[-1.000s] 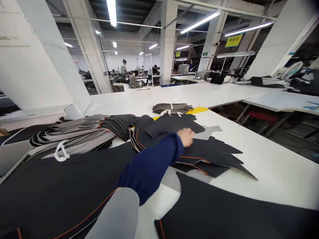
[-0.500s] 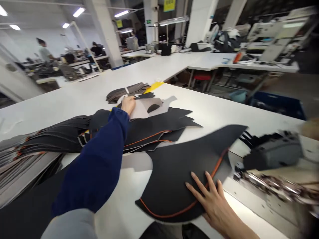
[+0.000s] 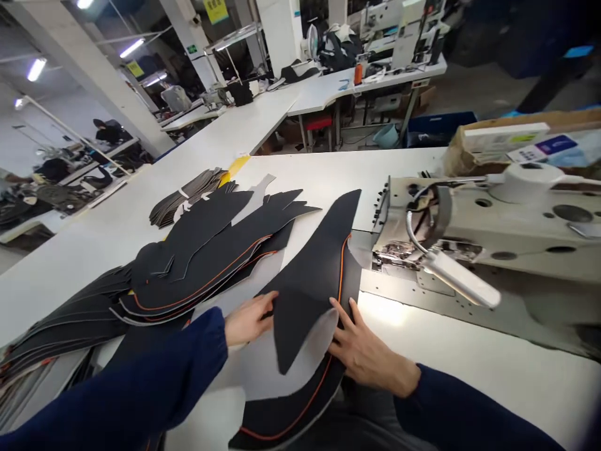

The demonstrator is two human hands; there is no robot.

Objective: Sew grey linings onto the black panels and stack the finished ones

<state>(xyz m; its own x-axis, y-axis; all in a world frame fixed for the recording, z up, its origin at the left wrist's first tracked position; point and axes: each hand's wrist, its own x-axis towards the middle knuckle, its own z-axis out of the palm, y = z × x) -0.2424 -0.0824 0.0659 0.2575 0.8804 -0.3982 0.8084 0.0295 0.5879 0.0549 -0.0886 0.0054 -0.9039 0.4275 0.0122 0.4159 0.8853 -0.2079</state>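
Observation:
A black panel with an orange line (image 3: 282, 418) lies at the table's front edge, partly hanging over it. On top of it is another black piece (image 3: 312, 266), its lower part folded so that a grey underside (image 3: 282, 369) shows. My left hand (image 3: 251, 318) pinches the left edge of this upper piece. My right hand (image 3: 364, 351) rests with fingers spread on the panel's right side, over the orange line. Left of my hands lie more black pieces with orange lines (image 3: 201, 282), stacked and overlapping.
A sewing machine (image 3: 526, 219) with a white lamp (image 3: 462, 279) stands at the right. Behind it is a box (image 3: 455, 147) with packages. A tied stack of grey pieces (image 3: 185, 194) lies farther back, near yellow tape (image 3: 235, 168). Fanned dark pieces (image 3: 61, 332) fill the left.
My left hand has come back from the far stack toward me, and a black piece now lies over the orange-lined panel. The view has turned right, bringing the sewing machine into sight.

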